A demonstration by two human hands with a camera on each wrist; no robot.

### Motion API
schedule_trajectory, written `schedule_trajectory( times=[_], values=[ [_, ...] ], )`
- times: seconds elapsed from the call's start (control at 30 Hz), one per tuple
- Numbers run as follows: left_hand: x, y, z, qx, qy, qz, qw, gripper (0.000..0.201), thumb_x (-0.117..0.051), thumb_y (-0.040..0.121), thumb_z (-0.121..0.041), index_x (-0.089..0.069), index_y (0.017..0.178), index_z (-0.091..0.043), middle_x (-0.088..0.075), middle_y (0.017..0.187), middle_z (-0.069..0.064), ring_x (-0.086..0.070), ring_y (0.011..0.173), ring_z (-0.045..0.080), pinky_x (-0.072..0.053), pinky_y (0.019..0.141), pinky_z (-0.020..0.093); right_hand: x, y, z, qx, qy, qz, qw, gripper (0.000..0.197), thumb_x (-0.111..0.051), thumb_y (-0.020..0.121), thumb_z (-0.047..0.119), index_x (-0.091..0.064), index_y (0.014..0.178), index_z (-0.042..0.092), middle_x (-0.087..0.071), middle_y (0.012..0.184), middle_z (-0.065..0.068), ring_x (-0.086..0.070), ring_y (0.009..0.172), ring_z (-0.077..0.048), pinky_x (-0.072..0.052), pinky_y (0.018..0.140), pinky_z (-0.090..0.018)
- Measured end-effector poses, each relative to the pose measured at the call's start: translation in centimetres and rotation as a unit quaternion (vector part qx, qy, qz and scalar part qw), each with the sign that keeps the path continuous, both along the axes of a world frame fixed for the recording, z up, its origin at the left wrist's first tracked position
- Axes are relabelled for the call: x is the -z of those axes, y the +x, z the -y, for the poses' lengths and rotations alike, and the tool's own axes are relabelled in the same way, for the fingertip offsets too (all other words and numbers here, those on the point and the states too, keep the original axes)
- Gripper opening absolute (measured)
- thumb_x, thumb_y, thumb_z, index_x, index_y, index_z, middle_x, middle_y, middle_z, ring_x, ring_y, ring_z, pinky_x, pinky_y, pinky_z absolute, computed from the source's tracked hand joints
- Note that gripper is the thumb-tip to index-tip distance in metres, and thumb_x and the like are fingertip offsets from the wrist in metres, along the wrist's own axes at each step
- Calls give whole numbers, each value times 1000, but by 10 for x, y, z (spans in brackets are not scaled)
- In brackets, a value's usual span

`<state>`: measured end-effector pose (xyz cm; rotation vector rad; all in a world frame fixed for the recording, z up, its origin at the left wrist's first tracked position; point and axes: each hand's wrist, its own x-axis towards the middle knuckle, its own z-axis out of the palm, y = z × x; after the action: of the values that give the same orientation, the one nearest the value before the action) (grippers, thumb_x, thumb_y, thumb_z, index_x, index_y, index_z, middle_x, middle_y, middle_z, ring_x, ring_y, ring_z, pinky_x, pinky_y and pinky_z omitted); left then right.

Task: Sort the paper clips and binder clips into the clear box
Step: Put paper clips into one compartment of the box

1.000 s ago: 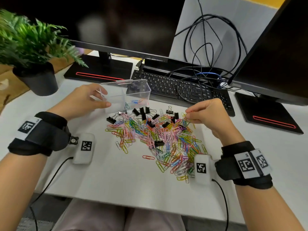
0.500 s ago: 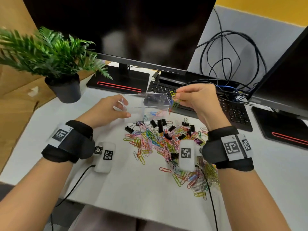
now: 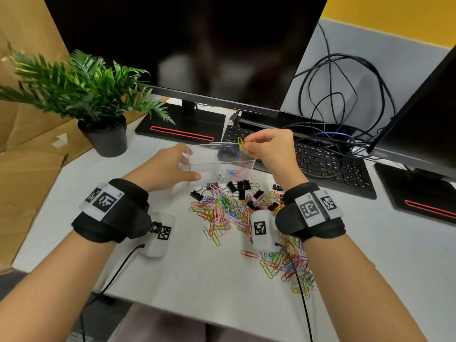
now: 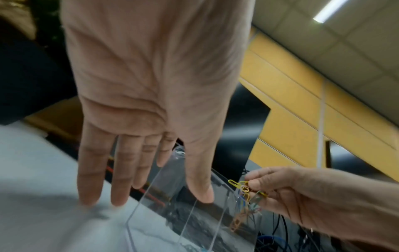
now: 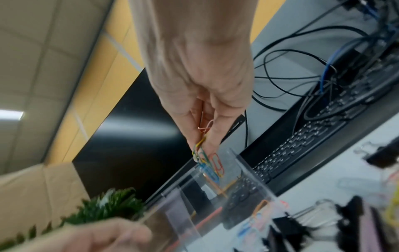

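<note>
Clips mostly lie loose on the bench in front of me: a wide spread of coloured paper clips with the black binder clips along its far edge, just beside the box. The box stands on the bench between the pile and the keyboard, and has a divider across it. Only a few paper clips lie on the floor of its right compartment; the left one looks empty, though the clear walls make that hard to be sure of. No binder clip is in yet, as far as I can see. So I judge the sort barely begun, with nearly the whole pile left.

My right hand hangs over the right compartment, thumb and fingertips pressed together on a small bunch of paper clips that dangles down to the rim. The other fingers are curled in behind.

My left hand steadies the box from its left side. Its fingers are straight, the outer tips down on the bench, and the thumb lies against the near wall. It carries nothing.
</note>
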<state>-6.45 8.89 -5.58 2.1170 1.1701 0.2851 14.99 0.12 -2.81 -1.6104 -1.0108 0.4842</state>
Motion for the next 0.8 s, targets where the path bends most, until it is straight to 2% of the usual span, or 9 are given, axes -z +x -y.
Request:
schedule_trajectory(
  times=[0.1, 0.17, 0.23, 0.3, 0.43, 0.5, 0.6, 0.67, 0.8],
  values=[
    [-13, 0, 10, 3, 89, -43, 995, 79, -79, 76, -37, -36, 139, -15, -50, 134, 10, -54, 115, 28, -45, 92, 37, 3, 0, -1, -14, -44, 107, 993, 12, -74, 73, -5, -76, 77, 7, -65, 65, 2, -60, 59, -9, -52, 60, -18],
    [-24, 0, 22, 11, 154, -61, 986, 73, -79, 76, -36, -41, 135, -14, -50, 129, 8, -53, 112, 27, -44, 89, 36, 2, 0, -1, -25, -62, 140, 988, 13, -74, 74, -3, -76, 80, 8, -67, 70, 3, -62, 64, -6, -49, 62, -15],
    [-31, 1, 36, 40, 203, -92, 974, 60, -78, 77, -37, -49, 125, -15, -52, 120, 5, -53, 105, 23, -46, 85, 35, -1, 0, 2, -32, -61, 142, 987, 14, -73, 75, -2, -76, 83, 8, -71, 77, 0, -67, 74, -11, -54, 70, -20],
    [-33, 3, 51, 97, 207, -120, 966, 51, -76, 79, -38, -54, 120, -18, -54, 115, 2, -52, 100, 20, -46, 83, 34, -3, 1, 9, -29, -50, 139, 989, 14, -73, 76, 0, -77, 86, 10, -72, 83, -1, -69, 79, -11, -55, 73, -20],
    [-22, 8, 70, 220, 149, -210, 941, 51, -73, 81, -40, -57, 124, -18, -59, 116, 2, -52, 102, 18, -44, 81, 31, -1, 6, 40, -39, -63, 164, 984, 16, -73, 79, 2, -76, 93, 10, -72, 86, -2, -66, 77, -4, -51, 69, -8],
    [-13, 7, 71, 234, 140, -263, 926, 51, -74, 80, -42, -56, 118, -14, -56, 114, 5, -52, 101, 20, -44, 82, 31, 4, 10, 57, -57, -122, 191, 972, 20, -76, 77, 6, -75, 96, 11, -72, 87, -2, -66, 78, -9, -52, 70, -15],
    [-6, 6, 68, 228, 124, -301, 917, 55, -75, 78, -41, -54, 119, -11, -50, 119, 4, -53, 104, 21, -45, 86, 30, 10, 16, 78, -86, -229, 251, 936, 29, -80, 74, 15, -72, 102, 14, -66, 86, 1, -62, 79, -17, -48, 69, -27],
    [-4, 7, 65, 226, 121, -300, 919, 58, -77, 77, -39, -52, 122, -11, -48, 121, 4, -52, 106, 22, -46, 87, 31, 13, 17, 88, -103, -275, 267, 918, 35, -82, 73, 20, -71, 105, 14, -62, 84, 3, -59, 78, -17, -47, 67, -29],
    [-3, 10, 61, 219, 120, -283, 926, 62, -78, 75, -36, -52, 127, -14, -49, 124, 3, -51, 109, 22, -46, 93, 37, 16, 17, 101, -121, -333, 271, 895, 44, -85, 68, 30, -68, 106, 18, -59, 90, 0, -57, 79, -17, -45, 64, -29]
  ],
)
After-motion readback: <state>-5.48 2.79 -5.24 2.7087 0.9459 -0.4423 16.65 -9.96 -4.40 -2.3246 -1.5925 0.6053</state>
